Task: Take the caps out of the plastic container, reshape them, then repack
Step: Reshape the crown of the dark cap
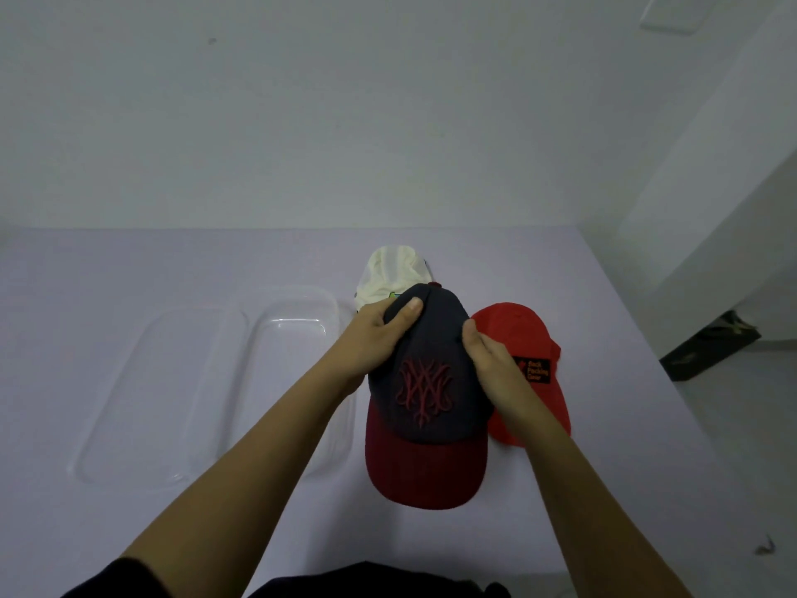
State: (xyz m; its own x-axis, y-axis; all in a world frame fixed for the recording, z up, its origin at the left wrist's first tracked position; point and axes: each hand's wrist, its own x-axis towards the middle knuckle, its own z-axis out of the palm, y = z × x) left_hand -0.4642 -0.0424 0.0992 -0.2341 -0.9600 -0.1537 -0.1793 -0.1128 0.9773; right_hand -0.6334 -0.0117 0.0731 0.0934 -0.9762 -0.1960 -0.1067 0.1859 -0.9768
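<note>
we have the navy cap (pixel 425 373) in both hands, held out over the table (pixel 129 274) with its dark red brim toward us and the embroidered crest facing up. our left hand (pixel 373 334) wraps the crown's left side, thumb laid flat across the top panel, the other fingers curled out of sight round the fabric. our right hand (pixel 496 360) presses against the crown's right side, fingers held close together and bent inward; whether they reach inside the cap we cannot tell.

the plastic container (pixel 297 321) sits on the table just left of the cap, clear and, as far as we can see through its walls, with nothing in it. its lid (pixel 142 394) lies flat beside it, further left, touching or nearly touching the container's edge.

two more caps rest on the table: a cream cap (pixel 394 271) behind the navy one, partly hidden by it, and a red cap (pixel 524 334) with a small black patch just to the right, half under our right forearm.

our reading: unpacking looks finished, all three caps being out. reshaping is underway on the navy cap, whose crown looks rounded and full. the cream and red caps seem to hold their domes, though whether they have been worked we cannot say. repacking has not begun, and the lid is yet to go on.
</note>
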